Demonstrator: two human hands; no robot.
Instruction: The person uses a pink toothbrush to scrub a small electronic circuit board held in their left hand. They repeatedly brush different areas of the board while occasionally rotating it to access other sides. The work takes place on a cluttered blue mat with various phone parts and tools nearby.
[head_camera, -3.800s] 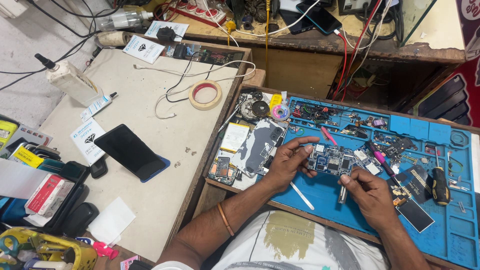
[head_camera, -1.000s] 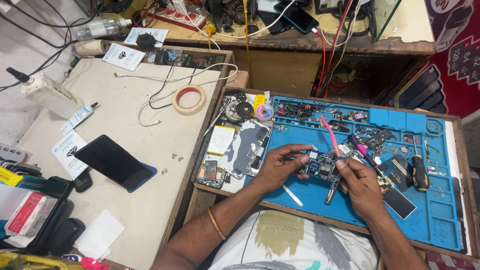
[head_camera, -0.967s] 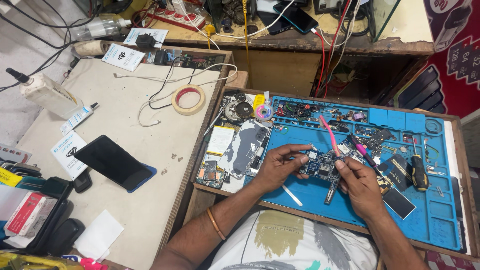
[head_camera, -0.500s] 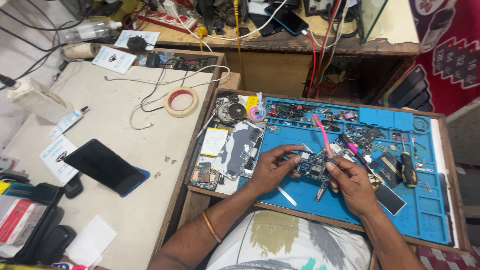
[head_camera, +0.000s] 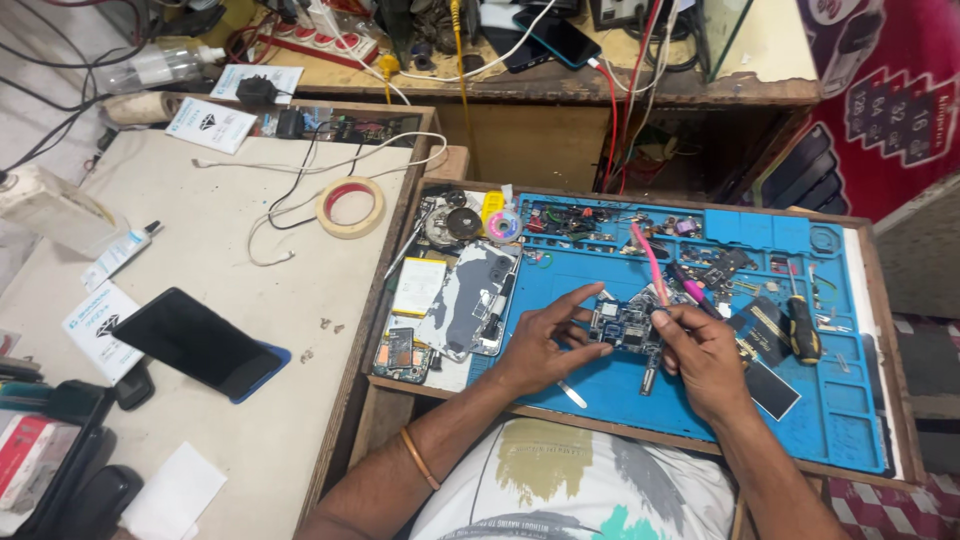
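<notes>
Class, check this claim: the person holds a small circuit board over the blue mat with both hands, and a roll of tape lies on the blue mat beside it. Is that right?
Not quite. The head view shows the roll of tape on the pale table to the left, not on the blue mat. The rest stands: left hand and right hand hold the circuit board over the mat.

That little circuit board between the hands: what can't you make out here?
- Head view: the circuit board is too small to show its parts, and the left hand and right hand cover its ends.
- The pink tool has its tip hidden behind the right hand.
- The black case is cut off by the left edge.
</notes>
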